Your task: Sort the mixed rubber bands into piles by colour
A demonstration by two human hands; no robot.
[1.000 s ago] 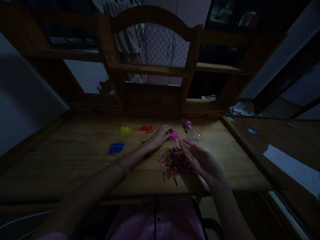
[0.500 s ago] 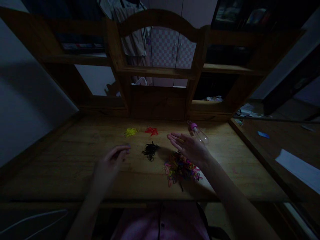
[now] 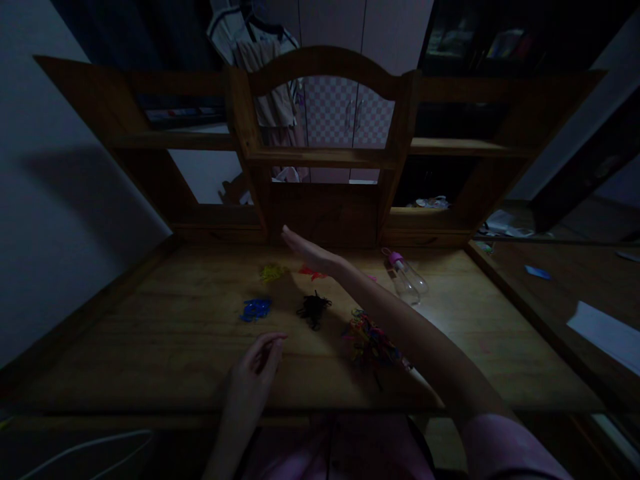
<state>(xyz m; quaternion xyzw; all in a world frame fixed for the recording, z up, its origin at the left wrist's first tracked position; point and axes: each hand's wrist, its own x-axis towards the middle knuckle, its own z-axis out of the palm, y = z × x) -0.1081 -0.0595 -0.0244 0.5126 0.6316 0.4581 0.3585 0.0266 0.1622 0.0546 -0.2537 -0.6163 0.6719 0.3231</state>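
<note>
My right hand [image 3: 311, 255] stretches flat across the back of the desk, fingers straight, above and beside the red rubber bands [image 3: 311, 272] and near the yellow rubber bands [image 3: 271, 272]. Nothing shows in it, though its palm is turned from view. Lower down, my left hand [image 3: 255, 367] is loosely curled, thumb and forefinger slightly apart, with nothing visible between them. It is in front of the blue rubber bands [image 3: 257, 309] and left of the black rubber bands [image 3: 314, 309]. My right forearm partly covers the mixed-colour heap of bands [image 3: 370, 340] and the pink bands [image 3: 371, 277].
A clear bottle with a pink cap [image 3: 407, 275] lies at the back right of the wooden desk [image 3: 165, 333]. Wooden shelving [image 3: 320, 157] rises behind. On the right-hand surface are a white paper [image 3: 605, 340] and a blue card [image 3: 537, 272].
My left hand has gone from the pink bands to the blue ones, then back toward me. My right hand has swung left and away from the mixed heap, over the back piles.
</note>
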